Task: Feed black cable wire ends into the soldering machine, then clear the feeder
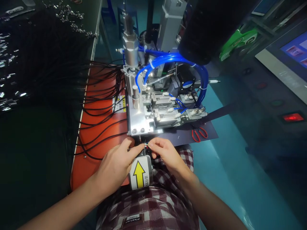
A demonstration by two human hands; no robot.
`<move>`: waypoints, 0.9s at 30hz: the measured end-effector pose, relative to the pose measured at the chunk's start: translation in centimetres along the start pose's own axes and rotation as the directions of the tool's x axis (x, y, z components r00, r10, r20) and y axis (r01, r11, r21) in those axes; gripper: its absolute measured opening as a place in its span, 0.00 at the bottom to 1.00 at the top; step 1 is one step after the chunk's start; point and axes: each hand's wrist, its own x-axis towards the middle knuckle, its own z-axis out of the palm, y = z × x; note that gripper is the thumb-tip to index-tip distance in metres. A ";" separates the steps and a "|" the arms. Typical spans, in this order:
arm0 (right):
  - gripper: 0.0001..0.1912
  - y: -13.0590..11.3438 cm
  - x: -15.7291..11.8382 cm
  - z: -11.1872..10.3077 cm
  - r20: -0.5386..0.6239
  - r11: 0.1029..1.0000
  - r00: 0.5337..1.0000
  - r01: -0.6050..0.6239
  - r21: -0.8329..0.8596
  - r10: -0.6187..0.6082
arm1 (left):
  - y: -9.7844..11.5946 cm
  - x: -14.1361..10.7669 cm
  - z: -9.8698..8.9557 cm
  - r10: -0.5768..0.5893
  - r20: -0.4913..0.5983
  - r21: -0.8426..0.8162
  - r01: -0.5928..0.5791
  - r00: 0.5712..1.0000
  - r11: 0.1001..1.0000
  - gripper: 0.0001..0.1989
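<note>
My left hand [117, 163] is closed at the front corner of the metal machine [140, 123], thumb and forefinger pinching a black cable near its end. Small coloured wires [145, 145] stick out between the two hands. My right hand [165, 151] pinches at these wire ends from the right, its fingertips almost touching my left thumb. The very tips are partly hidden by my fingers. Just below the hands is a rounded housing with a yellow arrow label [139, 174]. More black cables [103, 118] run leftward from the machine over an orange surface [96, 137].
Red-handled scissors [199, 134] lie on the dark plate right of the machine. Blue air hoses [172, 57] arch over it. A large bundle of black cables [48, 57] with shiny ends fills the left table. A control panel with a lit red button [293, 117] stands at the right.
</note>
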 end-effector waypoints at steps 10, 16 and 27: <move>0.12 -0.3 0.1 -0.3 0.031 0.997 1.000 -0.002 -0.071 0.004 | 0.0 0.1 0.0 0.067 -0.036 0.082 -0.064 0.997 0.995 0.18; 0.09 0.6 -0.2 -0.1 -0.064 0.949 0.990 0.102 -0.299 -0.127 | -0.1 0.1 0.2 0.125 -0.054 0.184 -0.113 0.991 0.976 0.18; 0.10 -0.2 -1.1 1.0 -0.162 0.674 0.905 0.164 -0.721 -0.393 | 0.6 0.5 -0.4 0.156 -0.001 0.318 -0.148 0.988 0.936 0.18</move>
